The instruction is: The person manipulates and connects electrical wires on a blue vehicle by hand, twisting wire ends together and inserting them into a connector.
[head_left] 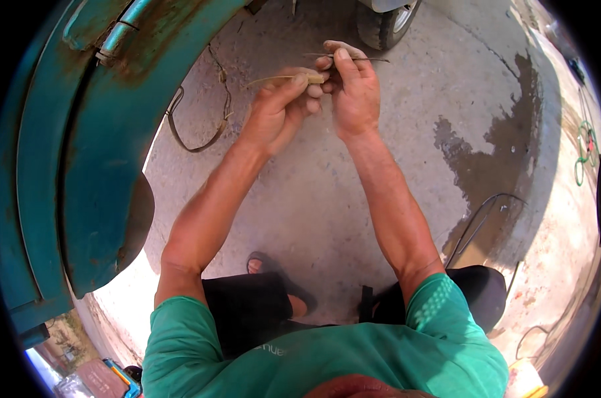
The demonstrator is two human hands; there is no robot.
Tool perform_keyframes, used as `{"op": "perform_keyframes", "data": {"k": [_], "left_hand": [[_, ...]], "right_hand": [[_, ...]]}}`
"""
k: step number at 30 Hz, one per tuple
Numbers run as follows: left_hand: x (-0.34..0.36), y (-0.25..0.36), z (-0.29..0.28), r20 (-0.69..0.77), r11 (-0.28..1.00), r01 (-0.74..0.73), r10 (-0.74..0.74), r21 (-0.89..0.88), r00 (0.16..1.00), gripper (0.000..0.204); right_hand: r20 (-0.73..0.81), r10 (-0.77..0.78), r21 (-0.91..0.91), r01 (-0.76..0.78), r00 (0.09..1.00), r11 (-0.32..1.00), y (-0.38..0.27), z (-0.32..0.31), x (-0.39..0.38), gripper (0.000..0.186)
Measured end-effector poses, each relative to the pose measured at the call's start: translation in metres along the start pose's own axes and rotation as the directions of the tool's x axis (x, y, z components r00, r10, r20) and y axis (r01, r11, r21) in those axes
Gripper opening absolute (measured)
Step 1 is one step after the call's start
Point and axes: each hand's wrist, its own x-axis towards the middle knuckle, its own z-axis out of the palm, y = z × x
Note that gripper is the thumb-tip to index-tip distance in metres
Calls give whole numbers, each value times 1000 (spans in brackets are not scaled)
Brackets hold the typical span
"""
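Note:
Both my hands are raised close together over the concrete floor, a little above the middle of the view. My left hand (pixel 277 113) pinches a small pale yellowish connector-like piece (pixel 315 78) between thumb and fingers. From that piece a thin yellowish wire (pixel 262 79) runs off to the left. In my right hand (pixel 357 99) a thin dark rod or pick (pixel 378 60) is gripped between thumb and fingers, lying nearly level. The right fingertips meet the right end of the pale piece; whether they grip it too is hidden.
A rusty teal vehicle body panel (pixel 104 199) fills the left side. Beside it hangs a looped dark cable (pixel 204 147). A vehicle wheel (pixel 380 26) stands at the top. To the right lie a wet patch (pixel 499 159), a dark hose or cable (pixel 476 219) and a green cord (pixel 581 156).

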Motion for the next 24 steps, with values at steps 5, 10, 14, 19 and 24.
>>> {"op": "perform_keyframes", "data": {"k": [5,10,14,19,24], "left_hand": [[6,8,1,-95,1000,-19,21,20,995,17],[9,8,-6,-112,998,-53,56,30,992,18],[7,12,6,-44,996,-60,63,72,997,27],[6,13,6,-15,998,-51,52,46,999,35],[7,10,3,-36,997,-42,45,71,998,33]], "right_hand": [[63,-64,-94,70,996,993,-3,-5,-2,27],[116,-83,-141,99,990,985,-2,-3,-5,30],[160,19,28,-24,987,999,5,-21,4,30],[183,98,197,-134,978,971,9,-23,5,31],[179,121,203,-156,976,967,13,-26,4,33]]}}
